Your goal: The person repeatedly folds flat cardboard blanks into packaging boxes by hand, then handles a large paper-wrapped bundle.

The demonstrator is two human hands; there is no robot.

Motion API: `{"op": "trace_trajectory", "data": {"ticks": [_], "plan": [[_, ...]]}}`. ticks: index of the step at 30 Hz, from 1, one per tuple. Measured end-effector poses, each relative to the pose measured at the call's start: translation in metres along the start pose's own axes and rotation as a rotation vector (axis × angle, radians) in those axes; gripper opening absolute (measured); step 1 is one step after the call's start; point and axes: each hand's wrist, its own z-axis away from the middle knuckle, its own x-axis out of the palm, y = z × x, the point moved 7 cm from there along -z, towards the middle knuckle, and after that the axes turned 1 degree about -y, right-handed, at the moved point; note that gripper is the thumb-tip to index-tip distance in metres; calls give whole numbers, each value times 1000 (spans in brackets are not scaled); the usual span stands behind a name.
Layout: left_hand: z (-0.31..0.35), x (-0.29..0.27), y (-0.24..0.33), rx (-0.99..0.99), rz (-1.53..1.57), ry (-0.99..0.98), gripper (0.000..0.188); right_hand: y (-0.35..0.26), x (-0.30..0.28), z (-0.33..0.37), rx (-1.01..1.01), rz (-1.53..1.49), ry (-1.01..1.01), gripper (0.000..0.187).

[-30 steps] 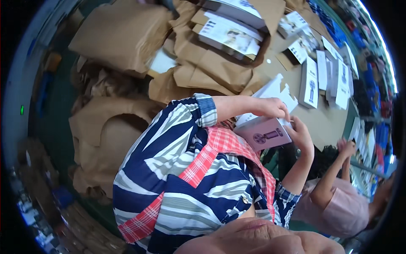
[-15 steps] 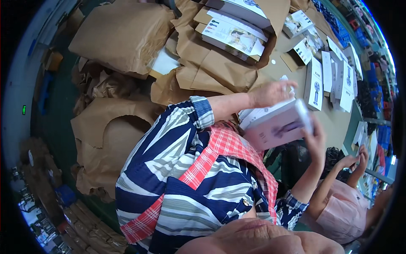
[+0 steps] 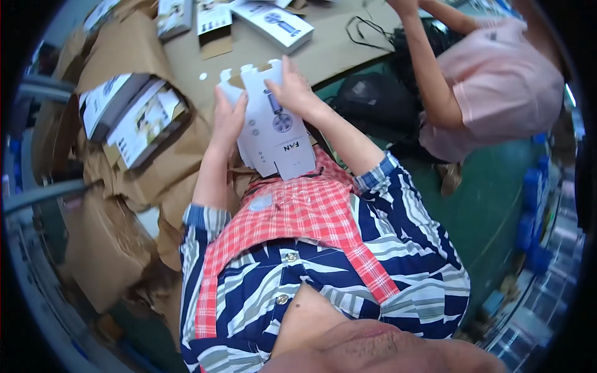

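Note:
A white cardboard fan box (image 3: 264, 140), printed with a blue fan, stands out in front of my apron. Its flaps are open at the far end and another flap hangs loose at the near end. My left hand (image 3: 230, 118) grips the box along its left side, thumb on the near face. On the right side my right hand (image 3: 291, 89) holds the upper edge, with fingers around it and the thumb over the printed face. Whether anything is inside the box cannot be made out.
Several white printed boxes, including a fan box (image 3: 273, 26), lie on the tan table (image 3: 329, 59). To the left, brown paper wrapping (image 3: 134, 46) surrounds more boxes (image 3: 140, 127). A black cable (image 3: 367, 40) and a black bag (image 3: 373, 99) are near a co-worker in a pink shirt (image 3: 497, 87).
My view has turned toward the right, so the table and the co-worker appear farther left. Both hands now grip the sides of an upright box, which earlier was tilted with its other face showing.

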Motion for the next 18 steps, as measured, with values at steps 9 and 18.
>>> {"op": "trace_trajectory", "data": {"ticks": [9,18], "plan": [[45,-18,13,-37,679,-276,28,-70,-77,76,-303,-779,-88,21],[32,15,32,14,984,-230,45,-20,-18,24,120,-959,-198,47]]}}
